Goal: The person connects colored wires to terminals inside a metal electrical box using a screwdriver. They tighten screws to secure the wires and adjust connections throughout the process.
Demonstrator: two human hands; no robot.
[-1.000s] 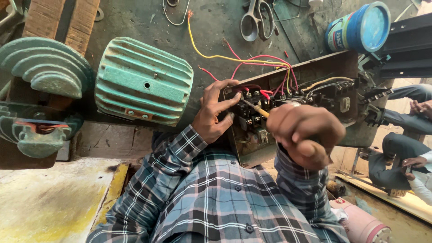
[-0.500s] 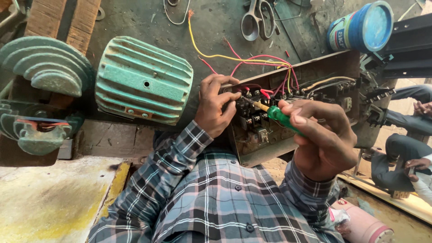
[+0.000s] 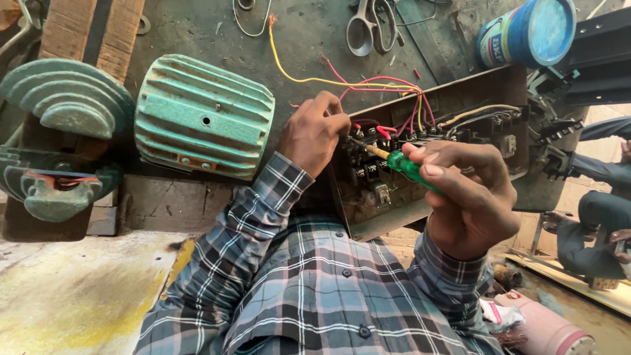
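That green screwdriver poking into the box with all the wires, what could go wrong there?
The left hand has its fingers right at the terminals where the green screwdriver tip works, so a slip could jab them. The red and yellow wires lie loose over the box edge and could snag or pull out. The right hand holds the handle only by the fingertips, so the tool might twist off the screw.

Worn metal, glossy plastic, soft cloth

Between the right hand's fingers (image 3: 453, 172) sits a translucent green plastic screwdriver handle (image 3: 407, 167), glossy; beyond the left fingertips (image 3: 332, 108) a dull, grimy metal switch box (image 3: 460, 118) holds smooth plastic-coated red and yellow wires (image 3: 388, 82); beside them a ribbed, chipped green-painted cast-metal motor housing (image 3: 204, 118), matt.
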